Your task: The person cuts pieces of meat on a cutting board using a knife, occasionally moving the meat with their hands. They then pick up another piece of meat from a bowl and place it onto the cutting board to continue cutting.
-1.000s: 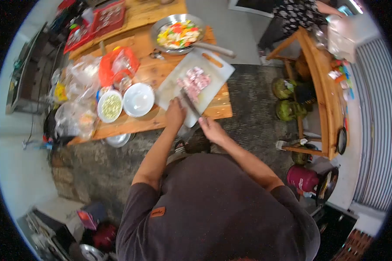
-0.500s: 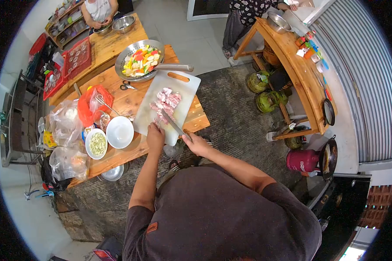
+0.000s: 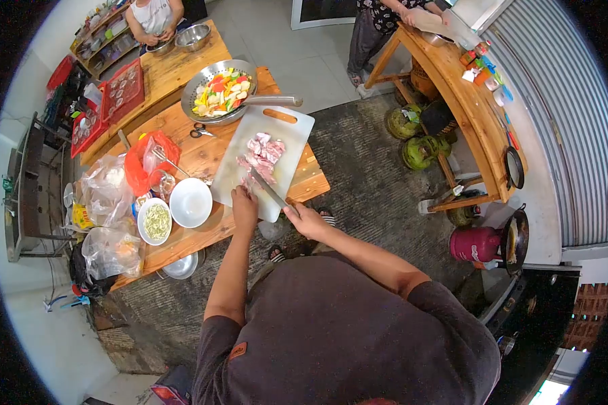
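Chopped raw meat (image 3: 262, 155), pink with pale fat, lies in a heap on a white cutting board (image 3: 292, 138). My right hand (image 3: 305, 221) is closed round the handle of a kitchen knife (image 3: 270, 189). The blade slants up and left across the board, its tip against the near side of the meat. My left hand (image 3: 244, 206) is at the board's near left edge, fingers curled together on the near end of the meat. Beyond the board, a perforated metal pan (image 3: 205, 73) with a long handle holds cut mixed vegetables (image 3: 223, 93).
Black-handled scissors (image 3: 200, 131) lie left of the board. A white bowl (image 3: 190, 202), a bowl of pale green shreds (image 3: 157, 223) and plastic bags (image 3: 108, 253) crowd the table's left side. Two other people work at the back tables. Green gas cylinders (image 3: 422, 152) stand under the right table.
The knife and both hands keep nearly the same pose over the meat, while the whole view shifts slightly. At the right table, the other person's hands and a pale bag have moved over the metal bowl.
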A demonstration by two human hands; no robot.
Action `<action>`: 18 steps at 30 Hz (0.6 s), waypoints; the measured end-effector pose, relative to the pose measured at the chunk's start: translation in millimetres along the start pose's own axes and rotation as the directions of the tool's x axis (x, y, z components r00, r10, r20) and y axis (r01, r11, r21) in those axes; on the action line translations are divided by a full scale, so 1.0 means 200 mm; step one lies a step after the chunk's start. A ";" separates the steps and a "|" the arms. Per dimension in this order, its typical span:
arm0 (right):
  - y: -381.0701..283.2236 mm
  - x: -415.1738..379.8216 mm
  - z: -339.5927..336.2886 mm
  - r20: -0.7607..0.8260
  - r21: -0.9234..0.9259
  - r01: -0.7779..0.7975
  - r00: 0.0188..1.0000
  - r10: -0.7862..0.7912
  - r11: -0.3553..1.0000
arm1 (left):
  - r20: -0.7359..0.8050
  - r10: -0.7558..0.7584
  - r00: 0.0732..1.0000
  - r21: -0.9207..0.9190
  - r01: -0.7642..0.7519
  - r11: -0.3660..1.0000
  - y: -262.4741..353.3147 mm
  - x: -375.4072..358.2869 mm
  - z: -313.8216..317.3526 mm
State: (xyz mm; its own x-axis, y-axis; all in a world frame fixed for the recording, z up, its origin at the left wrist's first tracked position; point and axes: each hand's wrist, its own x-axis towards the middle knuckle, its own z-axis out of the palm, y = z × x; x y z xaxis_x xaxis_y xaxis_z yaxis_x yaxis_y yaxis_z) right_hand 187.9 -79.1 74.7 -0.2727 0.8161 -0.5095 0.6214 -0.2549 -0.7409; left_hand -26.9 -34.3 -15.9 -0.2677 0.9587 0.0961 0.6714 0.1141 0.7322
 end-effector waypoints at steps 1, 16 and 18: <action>0.04 0.03 0.02 -0.046 -0.005 0.041 0.998 -0.042 0.999 | 0.001 0.000 1.000 0.001 0.000 1.000 0.00 0.00 0.00; 0.11 0.07 0.05 -0.091 -0.014 0.103 0.990 -0.104 0.995 | -0.011 -0.026 1.000 -0.030 0.026 0.999 -0.02 0.00 0.01; 0.11 0.08 0.05 -0.094 -0.011 0.122 0.988 -0.123 0.992 | -0.004 -0.017 1.000 -0.019 0.017 1.000 -0.02 0.00 0.01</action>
State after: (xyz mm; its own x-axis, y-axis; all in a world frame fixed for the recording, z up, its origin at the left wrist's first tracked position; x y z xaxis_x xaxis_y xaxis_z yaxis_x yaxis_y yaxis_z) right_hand 189.4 -78.0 46.1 -0.2763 0.8865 -0.3712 0.5916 -0.1475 -0.7926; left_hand -28.7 -34.4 -20.9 -0.2819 0.9555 0.0868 0.6536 0.1250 0.7465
